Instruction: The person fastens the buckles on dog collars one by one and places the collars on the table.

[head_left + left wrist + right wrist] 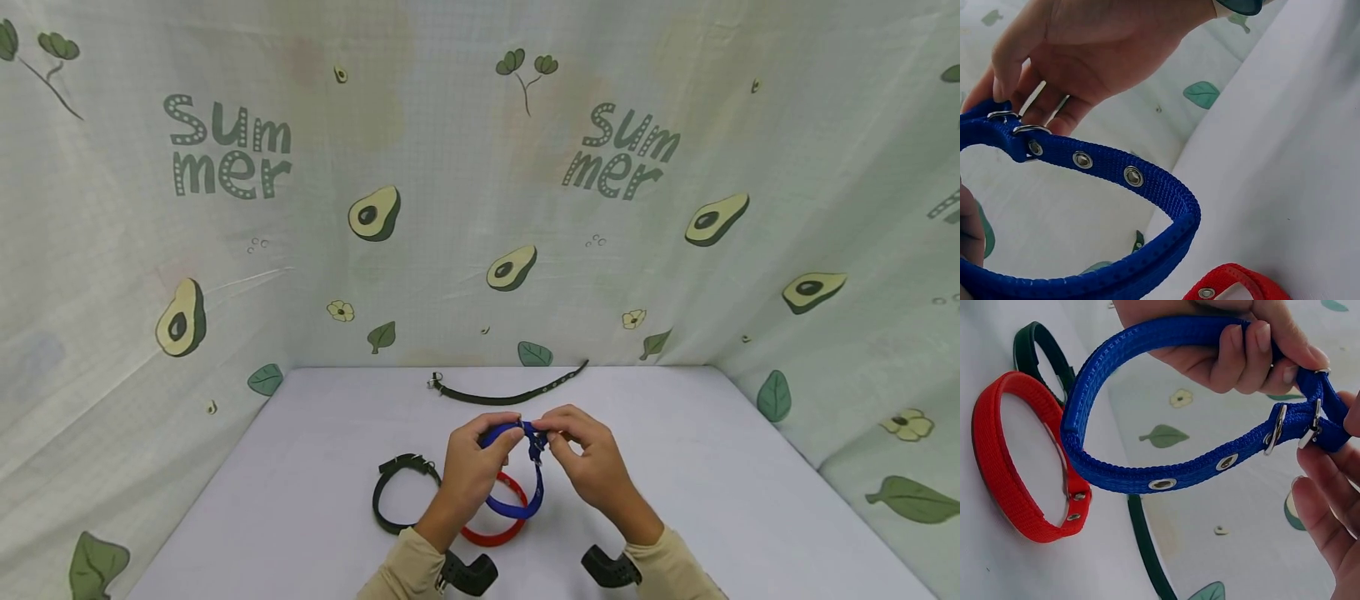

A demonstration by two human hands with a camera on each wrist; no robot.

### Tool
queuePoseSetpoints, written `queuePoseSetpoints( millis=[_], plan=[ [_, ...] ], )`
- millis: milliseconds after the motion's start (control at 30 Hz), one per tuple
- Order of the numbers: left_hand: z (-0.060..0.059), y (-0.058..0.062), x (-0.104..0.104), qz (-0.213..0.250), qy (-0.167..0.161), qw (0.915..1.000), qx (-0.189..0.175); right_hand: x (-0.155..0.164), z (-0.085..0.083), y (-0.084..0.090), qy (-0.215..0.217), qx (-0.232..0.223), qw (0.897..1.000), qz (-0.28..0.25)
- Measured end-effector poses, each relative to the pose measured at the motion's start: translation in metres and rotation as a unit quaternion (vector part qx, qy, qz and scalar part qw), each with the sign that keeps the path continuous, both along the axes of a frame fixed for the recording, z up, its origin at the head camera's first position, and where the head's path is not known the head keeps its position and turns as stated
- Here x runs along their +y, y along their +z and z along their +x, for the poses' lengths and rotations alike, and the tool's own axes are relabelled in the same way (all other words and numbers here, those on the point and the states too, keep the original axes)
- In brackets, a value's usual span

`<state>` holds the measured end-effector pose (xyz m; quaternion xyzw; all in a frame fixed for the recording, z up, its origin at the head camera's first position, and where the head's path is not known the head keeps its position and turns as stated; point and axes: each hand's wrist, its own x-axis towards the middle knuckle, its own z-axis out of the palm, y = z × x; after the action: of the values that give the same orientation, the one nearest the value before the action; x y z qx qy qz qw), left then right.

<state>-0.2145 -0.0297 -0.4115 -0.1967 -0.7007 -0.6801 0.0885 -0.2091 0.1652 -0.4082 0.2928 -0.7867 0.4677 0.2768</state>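
Observation:
Both hands hold a blue collar (539, 487), bent into a loop, above the table. My left hand (472, 467) grips its band between thumb and fingers, close to the buckle. At the buckle end, my right hand (592, 462) pinches the blue strap with thumb and fingertips. Metal eyelets line the band, and the strap runs through a buckle (1311, 428) beside a D-ring (1277, 429) in the right wrist view. Below the hands lies a red collar (491, 540), closed in a ring and partly hidden by the left hand and blue collar.
A dark green collar (381, 500), looped, lies left of the red one. Another dark collar (491, 401) stretches out flat near the back edge of the white table (315, 433). A printed cloth (450, 308) hangs behind and at both sides.

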Motion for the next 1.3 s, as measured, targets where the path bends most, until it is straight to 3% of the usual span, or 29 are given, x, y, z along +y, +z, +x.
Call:
queuePoseSetpoints(
  millis=[333,633,800,1000,1300],
  plan=[
    [-0.0007,0.0033,-0.0036,-0.001,-0.037,0.9993,-0.001,-0.0013,0.0010,0.0012,-0.010,0.002,1.000,0.006],
    [-0.0037,0.0014,-0.0026,0.028,-0.080,0.9962,-0.024,-0.0070,0.0057,-0.0001,-0.040,-0.056,0.997,-0.040],
    [-0.0064,-0.0006,-0.0024,0.057,-0.079,0.9943,-0.042,-0.0081,0.0071,0.0004,-0.015,-0.089,0.994,-0.064],
    [-0.0071,0.0006,-0.0041,0.077,-0.079,0.9928,-0.047,-0.0075,0.0039,-0.0010,0.039,-0.098,0.993,-0.055],
    [-0.0070,0.0002,-0.0048,0.086,-0.070,0.9922,-0.057,-0.0089,-0.0003,-0.0066,0.031,-0.086,0.996,-0.012]
  ],
)
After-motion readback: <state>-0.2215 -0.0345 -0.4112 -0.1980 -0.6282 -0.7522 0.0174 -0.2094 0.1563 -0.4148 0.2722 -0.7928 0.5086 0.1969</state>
